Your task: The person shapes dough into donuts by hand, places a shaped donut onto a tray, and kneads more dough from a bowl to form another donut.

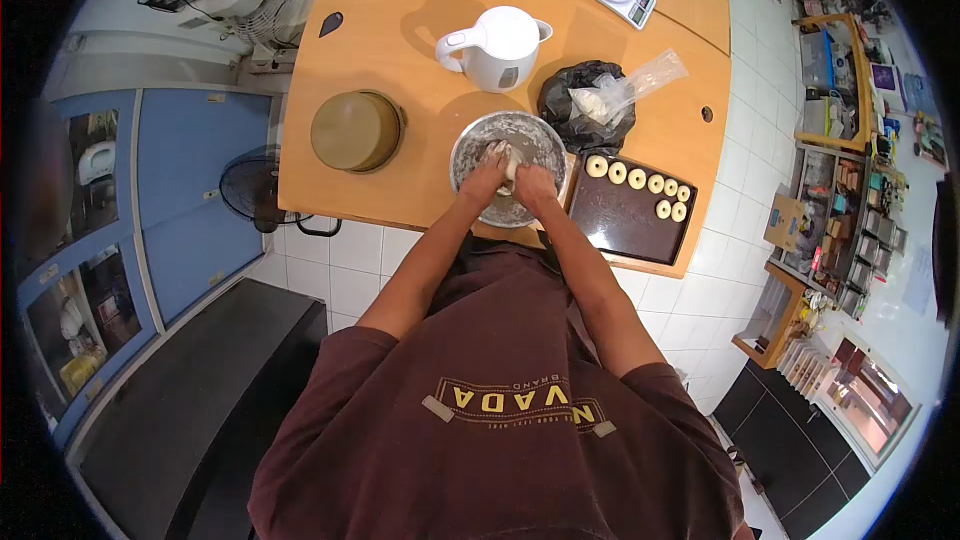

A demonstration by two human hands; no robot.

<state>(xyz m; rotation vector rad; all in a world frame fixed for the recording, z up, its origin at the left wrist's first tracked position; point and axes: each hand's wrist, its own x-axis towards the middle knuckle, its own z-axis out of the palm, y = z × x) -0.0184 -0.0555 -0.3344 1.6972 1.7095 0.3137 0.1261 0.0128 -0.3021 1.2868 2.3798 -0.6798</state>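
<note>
Pale dough (513,162) in a metal bowl (549,145)
The dough is a soft, uneven lump, partly hidden, near the bowl's middle; the round bowl, its inside streaked whitish, stands open-side up at the table's (335,190) near edge.

Orange-tan table (420,150): white kettle (508,38) toward its far edge, olive-brown pot (343,130) toward the left; at the near edge, silver bowl (541,140) streaked whitish, off-white dough (512,165), dark brown tray (620,220), cream rings (617,167).
</note>
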